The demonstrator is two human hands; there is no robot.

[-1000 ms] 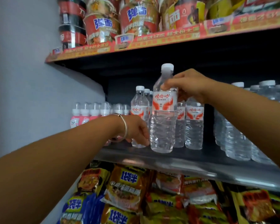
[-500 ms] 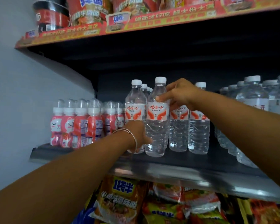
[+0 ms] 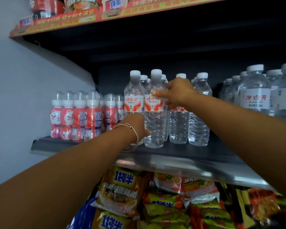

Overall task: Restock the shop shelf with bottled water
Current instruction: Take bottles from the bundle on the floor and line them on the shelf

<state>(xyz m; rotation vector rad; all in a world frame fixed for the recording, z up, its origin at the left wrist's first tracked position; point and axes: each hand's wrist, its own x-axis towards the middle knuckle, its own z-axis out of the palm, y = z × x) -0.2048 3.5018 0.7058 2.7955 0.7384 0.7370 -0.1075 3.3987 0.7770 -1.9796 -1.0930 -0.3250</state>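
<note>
A clear water bottle (image 3: 154,123) with a red-and-white label and a white cap stands on the dark shelf (image 3: 196,151), in the front row. My right hand (image 3: 177,92) is at its shoulder, the thumb across the front and the fingers curling behind it. My left hand (image 3: 136,125), with a bangle on the wrist, covers the lower part of the neighbouring bottle (image 3: 133,96). Its thumb lies against the base of the first bottle and its fingers are hidden. Several more bottles of the same kind (image 3: 198,116) stand to the right and behind.
Small pink cat-print drink bottles (image 3: 76,116) fill the shelf's left end by the grey wall. Larger water bottles (image 3: 254,95) crowd the right end. Cup noodles (image 3: 45,7) sit on the shelf above, noodle packets (image 3: 122,192) on the one below.
The bottle, held raised a second ago, has come down and now stands on the shelf. My right hand slid from its neck to its shoulder. My left hand stayed low.
</note>
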